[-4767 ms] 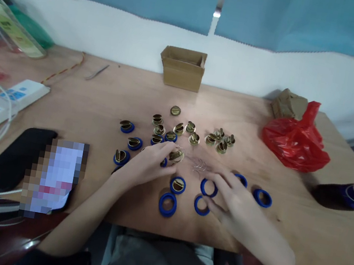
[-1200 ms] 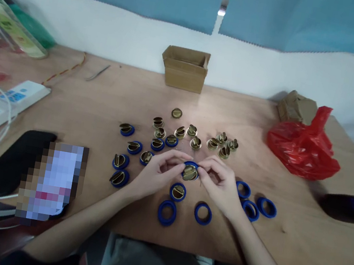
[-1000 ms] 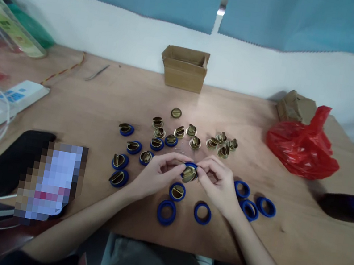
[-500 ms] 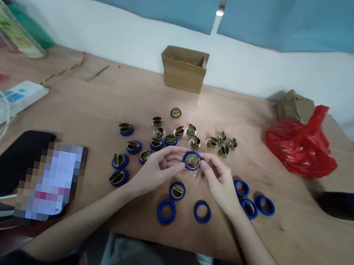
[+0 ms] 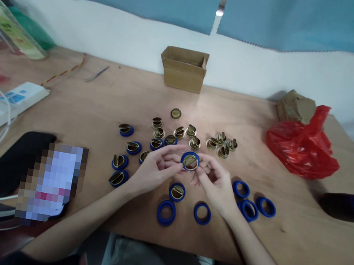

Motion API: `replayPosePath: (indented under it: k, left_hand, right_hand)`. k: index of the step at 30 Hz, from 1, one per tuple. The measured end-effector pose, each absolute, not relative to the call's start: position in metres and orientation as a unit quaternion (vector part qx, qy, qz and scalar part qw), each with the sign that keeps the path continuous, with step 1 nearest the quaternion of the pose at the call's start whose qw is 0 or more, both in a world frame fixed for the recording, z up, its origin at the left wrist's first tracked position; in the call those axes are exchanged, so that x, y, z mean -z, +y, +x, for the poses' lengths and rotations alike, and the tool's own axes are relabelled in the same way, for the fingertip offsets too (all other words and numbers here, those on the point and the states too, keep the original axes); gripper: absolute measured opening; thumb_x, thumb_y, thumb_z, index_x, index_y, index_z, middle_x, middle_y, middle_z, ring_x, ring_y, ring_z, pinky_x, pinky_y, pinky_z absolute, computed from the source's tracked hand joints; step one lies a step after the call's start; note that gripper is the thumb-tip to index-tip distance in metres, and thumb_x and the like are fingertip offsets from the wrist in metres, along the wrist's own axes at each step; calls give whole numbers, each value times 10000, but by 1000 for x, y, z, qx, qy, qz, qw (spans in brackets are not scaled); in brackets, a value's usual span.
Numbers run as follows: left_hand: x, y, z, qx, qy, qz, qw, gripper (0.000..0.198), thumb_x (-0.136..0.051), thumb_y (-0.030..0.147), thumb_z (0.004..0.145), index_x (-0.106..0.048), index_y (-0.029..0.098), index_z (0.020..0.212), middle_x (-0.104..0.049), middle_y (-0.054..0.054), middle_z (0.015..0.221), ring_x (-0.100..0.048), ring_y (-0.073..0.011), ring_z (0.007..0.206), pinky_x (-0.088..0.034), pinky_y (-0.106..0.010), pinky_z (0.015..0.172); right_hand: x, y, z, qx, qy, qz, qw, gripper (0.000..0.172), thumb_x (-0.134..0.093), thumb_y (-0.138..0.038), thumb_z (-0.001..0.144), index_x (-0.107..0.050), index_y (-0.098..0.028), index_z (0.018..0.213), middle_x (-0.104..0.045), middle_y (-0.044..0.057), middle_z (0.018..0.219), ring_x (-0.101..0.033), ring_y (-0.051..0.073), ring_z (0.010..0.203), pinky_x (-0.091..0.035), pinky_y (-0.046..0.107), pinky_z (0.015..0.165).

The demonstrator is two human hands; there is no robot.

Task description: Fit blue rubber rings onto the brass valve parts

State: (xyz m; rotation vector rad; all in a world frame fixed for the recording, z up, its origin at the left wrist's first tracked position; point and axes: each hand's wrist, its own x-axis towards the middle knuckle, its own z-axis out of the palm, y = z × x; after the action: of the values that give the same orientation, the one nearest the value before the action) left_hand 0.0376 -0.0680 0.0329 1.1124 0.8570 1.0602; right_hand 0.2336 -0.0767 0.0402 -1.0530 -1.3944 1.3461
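Note:
Between my two hands, above the table, is a blue ring with a round brass-coloured metal piece (image 5: 190, 161) set in it. My left hand (image 5: 161, 166) pinches its left edge, and my right hand (image 5: 213, 179) grips its right edge. Below them on the table lie another blue ring with a brass insert (image 5: 177, 192) and two bare blue rings (image 5: 166, 212). More bare blue rings (image 5: 265, 206) lie right of my right hand. Several ringed brass pieces (image 5: 119, 162) sit left of my left hand, and loose brass pieces (image 5: 194, 142) are spread beyond my hands.
An open cardboard box (image 5: 183, 77) stands against the wall. To the right are a red plastic bag (image 5: 303, 149), a crumpled brown package (image 5: 295, 107) and a dark bottle (image 5: 348, 206) on its side. A power strip (image 5: 24, 91), cables and a black phone (image 5: 12, 163) occupy the left side.
The held ring has shifted slightly left and its face has turned a little. My right fingers have moved a bit around its right edge. Things on the table stay put.

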Motion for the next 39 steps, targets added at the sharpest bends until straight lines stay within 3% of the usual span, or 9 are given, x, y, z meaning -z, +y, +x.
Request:
replayPosePath:
  k: [6,11,14,18,22,25,29,35,39]
  left_hand:
    - [-31,-69,45,-460,382,524,606,349,-697,346,928,-702,156,1221,-797,-109,1150,-768,-241,1067,-643,-393,952]
    - [-29,-66,43,-452,407,569,554,295,-643,377,963,-736,160,1141,-799,-100,1120,-770,-240,1026,-648,-337,852]
    - [-31,-65,42,-443,412,571,554,297,-616,350,980,-724,168,1189,-808,-86,1072,-777,-211,909,-642,-297,747]
    - [-34,-67,42,-452,424,589,518,314,-565,324,1012,-705,191,1261,-760,-95,1256,-744,-213,1084,-620,-332,922]
    - [-27,-69,43,-477,370,583,544,471,-681,279,945,-594,208,1402,-656,-121,1437,-665,-224,1275,-554,-358,1078]
    - [-21,-70,44,-482,357,573,558,548,-741,256,899,-558,211,1414,-657,-132,1424,-672,-231,1269,-553,-373,1089]
    - [-22,-70,46,-486,362,575,549,494,-765,242,875,-584,207,1332,-687,-120,1358,-686,-229,1242,-555,-376,1086]
    - [-27,-70,43,-512,403,598,466,395,-800,254,830,-628,199,1181,-721,-80,1155,-720,-214,1060,-595,-353,954]
    - [-32,-66,33,-501,441,604,435,442,-808,268,820,-660,213,1232,-705,-89,1260,-684,-233,1138,-556,-357,992]
  right_hand:
    - [-41,-76,237,-471,-611,-444,456,201,-632,-329,953,-665,-217,1116,-672,6,787,-641,145,650,-548,280,601]
    - [-44,-77,237,-439,-624,-479,433,182,-622,-373,975,-697,-216,1031,-613,-29,633,-579,138,539,-482,267,518]
    - [-43,-77,236,-441,-626,-463,445,162,-622,-359,983,-693,-221,1032,-661,-9,696,-629,150,598,-514,271,557]
    - [-42,-77,237,-416,-649,-461,439,151,-635,-324,984,-700,-232,1084,-731,35,868,-699,172,723,-562,282,621]
    - [-44,-77,238,-358,-695,-463,417,144,-610,-284,997,-705,-238,1095,-735,46,913,-716,187,797,-586,303,685]
    - [-45,-78,237,-345,-716,-453,404,175,-600,-248,996,-663,-249,1159,-739,43,967,-712,179,806,-595,313,728]
    - [-46,-80,236,-396,-684,-455,410,278,-575,-239,1000,-554,-249,1277,-738,57,1042,-729,182,857,-597,305,721]
    - [-43,-80,239,-374,-640,-498,450,154,-542,-273,1014,-599,-246,1155,-724,38,924,-685,167,737,-549,284,609]
    - [-43,-78,240,-347,-612,-515,490,110,-544,-265,999,-617,-244,1079,-697,11,845,-624,142,628,-514,280,567]
